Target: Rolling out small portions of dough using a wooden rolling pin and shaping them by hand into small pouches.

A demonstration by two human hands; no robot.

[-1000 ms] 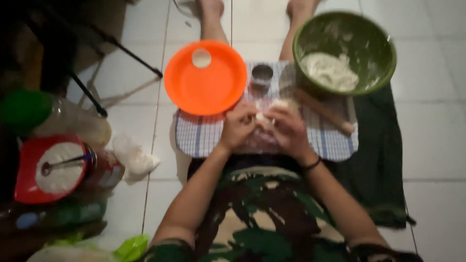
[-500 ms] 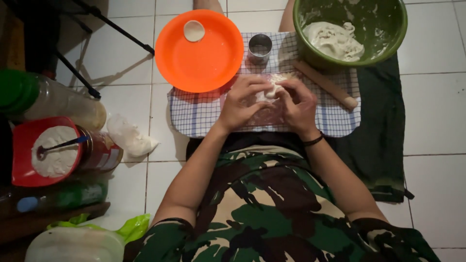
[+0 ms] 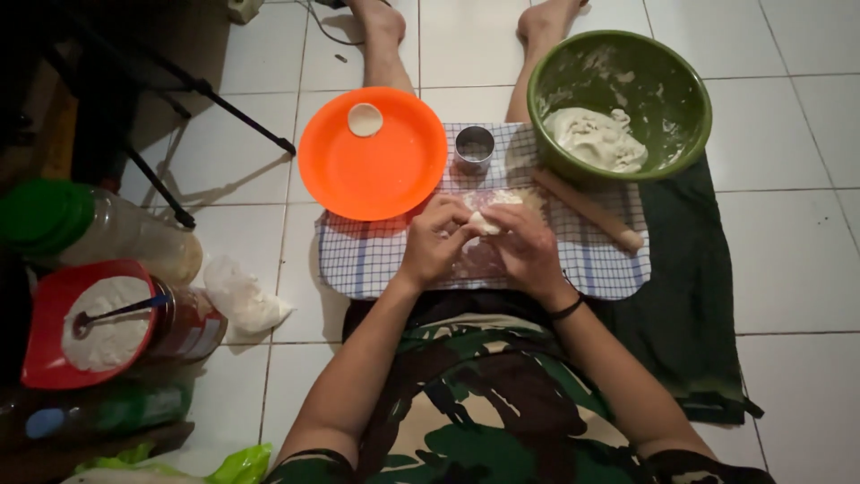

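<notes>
Both hands pinch one small dough piece [image 3: 485,221] between closed fingertips, the left hand [image 3: 436,240] and right hand [image 3: 522,246] meeting over the checked mat [image 3: 358,260]. Just beyond them stands a metal ring cutter [image 3: 474,149], with an orange plate [image 3: 372,154] bearing a dough disc [image 3: 365,119] to the left. A rolling pin [image 3: 591,211] lies beside the green bowl [image 3: 618,105] of dough.

Camo-print top w/ short sleeves, bare forearms, black band on right wrist [image 3: 566,309]

Head camera, straight down, close overhead.
</notes>
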